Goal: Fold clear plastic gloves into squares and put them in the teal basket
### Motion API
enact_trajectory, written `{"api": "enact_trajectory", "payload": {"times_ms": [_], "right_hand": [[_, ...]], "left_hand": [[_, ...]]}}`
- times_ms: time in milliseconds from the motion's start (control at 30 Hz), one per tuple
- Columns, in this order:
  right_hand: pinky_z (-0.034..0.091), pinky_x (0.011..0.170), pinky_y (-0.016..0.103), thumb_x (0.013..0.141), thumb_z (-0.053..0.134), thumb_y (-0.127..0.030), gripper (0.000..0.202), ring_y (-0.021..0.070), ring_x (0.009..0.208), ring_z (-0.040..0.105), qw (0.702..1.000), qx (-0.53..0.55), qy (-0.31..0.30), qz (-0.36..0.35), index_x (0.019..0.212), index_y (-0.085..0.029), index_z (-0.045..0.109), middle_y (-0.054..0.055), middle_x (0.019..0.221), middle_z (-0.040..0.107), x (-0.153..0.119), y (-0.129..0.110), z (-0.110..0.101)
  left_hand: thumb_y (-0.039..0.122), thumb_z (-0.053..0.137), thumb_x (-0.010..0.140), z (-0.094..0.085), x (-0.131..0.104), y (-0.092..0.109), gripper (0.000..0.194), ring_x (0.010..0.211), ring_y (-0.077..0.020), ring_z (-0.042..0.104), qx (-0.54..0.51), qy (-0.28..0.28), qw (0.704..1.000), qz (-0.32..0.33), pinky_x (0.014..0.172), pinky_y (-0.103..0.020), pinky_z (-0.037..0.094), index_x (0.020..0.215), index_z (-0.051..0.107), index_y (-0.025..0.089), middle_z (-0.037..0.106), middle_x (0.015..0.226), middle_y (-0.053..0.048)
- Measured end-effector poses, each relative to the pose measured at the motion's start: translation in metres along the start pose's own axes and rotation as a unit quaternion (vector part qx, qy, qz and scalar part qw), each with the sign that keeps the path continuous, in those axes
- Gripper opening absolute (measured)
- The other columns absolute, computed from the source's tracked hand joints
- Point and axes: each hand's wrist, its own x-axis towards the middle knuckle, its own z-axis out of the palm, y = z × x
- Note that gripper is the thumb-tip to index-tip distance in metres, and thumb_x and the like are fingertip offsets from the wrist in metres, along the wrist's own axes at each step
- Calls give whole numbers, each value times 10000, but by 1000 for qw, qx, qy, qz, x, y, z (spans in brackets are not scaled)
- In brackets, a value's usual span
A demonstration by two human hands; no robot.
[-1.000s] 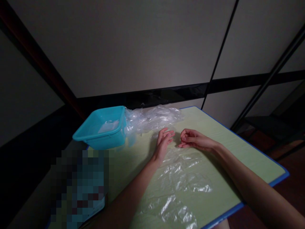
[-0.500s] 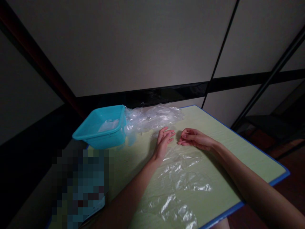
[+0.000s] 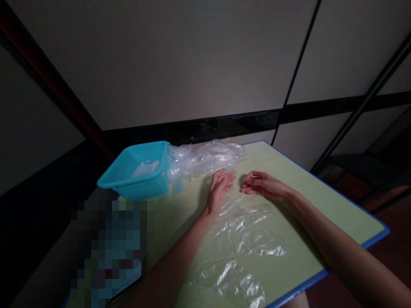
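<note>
My left hand (image 3: 220, 192) is over the green tabletop, its fingers apart and nothing in them. Facing it from the right is my right hand (image 3: 263, 185), with the fingers curled and the thumb close to the index finger; whether it pinches a bit of film I cannot make out. A thin clear plastic bag (image 3: 240, 239) lies spread and wrinkled on the table below both hands, its far end between them. Beyond the left hand is a heap of clear plastic bags (image 3: 212, 156).
A turquoise plastic basin (image 3: 138, 188) with some whitish film inside stands at the table's far left. A blurred-out bluish item (image 3: 118, 252) lies at the near left. The green table (image 3: 308, 214) has a blue edge. Pale cabinet panels (image 3: 192, 64) rise behind it.
Both hands have barely moved; the left fingers have shifted very slightly away from me. The bag, heap and basin are unchanged.
</note>
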Motion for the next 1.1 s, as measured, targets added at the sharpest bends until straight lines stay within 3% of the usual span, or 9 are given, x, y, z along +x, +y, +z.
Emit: {"api": "enact_trajectory", "payload": {"times_ms": [400,600,700,833,867,900,1000,1100], "right_hand": [[542,705,199,799,569,-142,86,141,784,664,1000,-20,2,-2,773,-152,488,37,766,627,0,-1,0],[549,678,224,754,625,-203,141,147,755,663,998,-58,19,-27,741,-161,491,26,731,615,1,1,1],[546,673,254,709,668,-259,209,154,734,659,993,-89,38,-62,718,-172,479,13,699,599,5,4,1],[525,722,308,684,666,-342,262,144,704,641,978,-142,71,-135,689,-184,458,-16,687,566,11,9,0],[518,732,323,688,656,-359,265,143,700,634,972,-159,79,-155,686,-186,455,-17,693,564,12,10,0],[511,741,338,693,645,-369,261,146,703,627,965,-177,84,-175,690,-187,459,-15,705,567,12,10,1],[489,772,375,717,617,-366,212,173,759,612,942,-241,77,-221,746,-181,516,17,775,601,9,10,7],[440,863,402,773,560,-352,216,207,906,589,917,-310,32,-251,883,-171,599,67,934,633,0,8,19]], "left_hand": [[388,503,759,3,-1,5,342,978,-207,580,76,-4,997,26,843,-346,406,1034,423,200,581,1043,-81],[282,515,751,4,-4,35,253,926,-193,577,251,-29,967,41,834,-341,419,982,488,183,587,994,-68],[219,577,694,0,-24,52,224,889,-214,568,366,-75,927,39,831,-371,427,914,566,178,604,944,-63],[135,552,684,-17,-57,57,299,1039,-228,493,480,-109,869,58,966,-389,329,974,585,200,570,1050,-54],[126,525,705,-22,-63,55,308,1074,-227,473,514,-117,847,64,983,-384,315,1001,578,192,555,1089,-65],[139,486,743,-27,-68,54,318,1095,-219,466,585,-135,796,76,984,-377,325,1049,555,188,538,1129,-73],[171,474,783,-40,-74,49,363,1174,-227,418,670,-157,721,84,1006,-377,316,1144,503,147,477,1249,-113],[234,460,826,-48,-74,46,441,1256,-221,330,736,-181,646,91,1039,-363,275,1247,416,108,386,1353,-137]]}}
